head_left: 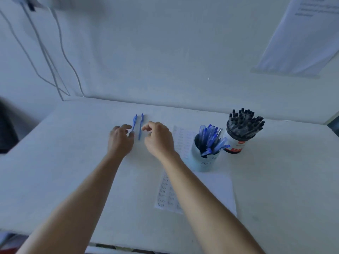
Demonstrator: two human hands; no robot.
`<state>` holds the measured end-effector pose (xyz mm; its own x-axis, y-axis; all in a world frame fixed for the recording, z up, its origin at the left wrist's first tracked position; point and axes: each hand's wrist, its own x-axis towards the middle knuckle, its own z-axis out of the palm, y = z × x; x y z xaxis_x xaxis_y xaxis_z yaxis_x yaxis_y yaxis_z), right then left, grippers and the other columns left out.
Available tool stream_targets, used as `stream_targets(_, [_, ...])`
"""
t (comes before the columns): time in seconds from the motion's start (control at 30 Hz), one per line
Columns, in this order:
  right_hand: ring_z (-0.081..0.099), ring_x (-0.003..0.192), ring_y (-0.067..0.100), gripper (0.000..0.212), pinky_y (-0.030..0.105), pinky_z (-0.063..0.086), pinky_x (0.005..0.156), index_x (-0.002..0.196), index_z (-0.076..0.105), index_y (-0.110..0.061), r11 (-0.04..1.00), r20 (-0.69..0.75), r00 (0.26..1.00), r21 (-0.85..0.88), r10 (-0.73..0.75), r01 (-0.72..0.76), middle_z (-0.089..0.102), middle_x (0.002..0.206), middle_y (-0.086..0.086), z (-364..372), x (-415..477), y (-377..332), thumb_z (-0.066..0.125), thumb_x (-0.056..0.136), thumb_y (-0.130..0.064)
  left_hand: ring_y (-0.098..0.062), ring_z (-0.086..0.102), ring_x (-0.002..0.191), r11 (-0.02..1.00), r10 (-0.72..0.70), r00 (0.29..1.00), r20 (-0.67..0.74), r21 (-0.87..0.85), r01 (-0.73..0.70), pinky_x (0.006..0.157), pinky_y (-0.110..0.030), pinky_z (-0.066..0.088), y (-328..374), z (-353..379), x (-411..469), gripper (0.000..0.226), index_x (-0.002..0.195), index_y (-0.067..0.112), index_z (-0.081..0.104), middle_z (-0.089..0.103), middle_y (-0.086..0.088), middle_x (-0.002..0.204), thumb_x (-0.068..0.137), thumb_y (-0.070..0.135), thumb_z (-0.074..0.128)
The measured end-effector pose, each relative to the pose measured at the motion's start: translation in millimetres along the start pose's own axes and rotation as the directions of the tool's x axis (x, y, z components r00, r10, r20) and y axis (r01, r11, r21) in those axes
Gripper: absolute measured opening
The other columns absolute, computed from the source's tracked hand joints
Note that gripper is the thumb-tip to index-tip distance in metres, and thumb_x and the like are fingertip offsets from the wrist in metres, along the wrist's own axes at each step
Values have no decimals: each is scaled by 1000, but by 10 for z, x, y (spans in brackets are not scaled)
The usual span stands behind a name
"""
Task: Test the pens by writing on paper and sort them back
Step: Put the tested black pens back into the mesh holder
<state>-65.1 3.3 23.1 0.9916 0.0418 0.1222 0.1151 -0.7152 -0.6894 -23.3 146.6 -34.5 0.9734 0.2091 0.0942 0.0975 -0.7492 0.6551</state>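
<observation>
Your left hand [121, 138] and right hand [159, 138] are both stretched out over the white table [73, 162], with two blue pens lying between them, side by side and nearly parallel, their far ends pointing toward the wall. The left pen [134, 122] runs down to your left fingertips [132, 134]: its near end meets them, with your thumb just beside the barrel. The fingers are curled, but you cannot tell whether they pinch the pen or only touch it. The right pen [140, 126] lies flat, just left of your right fingers [145, 128], which are loosely curled, thumb and forefinger close together, holding nothing and apart from the barrel.

To your right a sheet of paper [216, 189] with rows of handwritten marks lies under your right forearm. On its far part stands a white cup [203, 160] full of blue pens, and just beyond it a jar [236, 145] packed with black pens.
</observation>
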Motion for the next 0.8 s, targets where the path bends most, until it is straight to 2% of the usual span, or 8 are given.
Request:
stream_targets(0.1, [50,119,33,60,41,43,99,141,54,-28,989,197,979,-146,48,-19,49,134,11,253,172,138,41,91,3,-45,57,108,998,24,999,31,52,-25,100,-44,44,-121,0,155,39,133,13,64,61,-24,117,97,26,61])
stream_targets(0.2, [44,124,33,55,43,38,102,146,47,-32,965,249,965,-261,81,-13,43,141,9,417,304,245,40,97,-8,-43,57,111,992,60,994,88,102,-69,98,-41,44,-118,-28,221,39,127,10,68,62,-24,117,92,28,68])
stream_targets(0.33, [51,116,34,32,39,38,93,119,66,-24,962,66,988,-244,141,-121,57,125,9,504,425,202,46,97,-33,-41,61,99,996,-8,997,81,84,2,80,-37,47,-56,-112,210,37,90,0,76,68,-24,93,77,25,53])
stream_targets(0.37, [53,112,33,30,38,39,91,110,69,-21,958,31,989,-254,148,-135,60,119,9,508,446,195,48,96,-38,-40,61,97,997,-17,997,70,83,11,77,-37,48,-65,-130,215,40,87,0,75,69,-23,88,70,24,48])
stream_targets(0.43, [56,106,31,30,37,43,88,99,72,-19,951,13,990,-280,140,-131,63,111,7,517,466,205,58,93,-45,-38,61,104,994,-58,997,57,97,52,82,-35,49,-86,-164,216,38,104,4,75,70,-19,99,75,17,54])
stream_targets(0.5, [59,103,29,23,34,47,84,96,71,-16,962,5,987,-226,158,-153,66,107,6,504,485,208,67,89,-38,-36,60,105,989,-65,997,46,135,58,82,-34,47,-102,-173,216,32,110,7,74,69,-19,107,81,11,61])
stream_targets(0.6, [62,100,32,12,30,44,73,100,65,-13,966,-13,974,-121,227,-226,67,105,9,459,518,179,62,89,-15,-35,62,93,987,-54,998,39,153,48,70,-31,44,-111,-156,211,17,90,5,77,70,-17,97,86,15,63])
stream_targets(0.8, [62,107,33,32,32,47,82,123,52,-6,963,12,963,26,268,-268,65,115,13,329,436,161,56,92,-8,-36,61,93,997,-61,998,-25,51,62,71,-33,41,91,-244,103,16,90,4,68,70,-17,93,94,15,57])
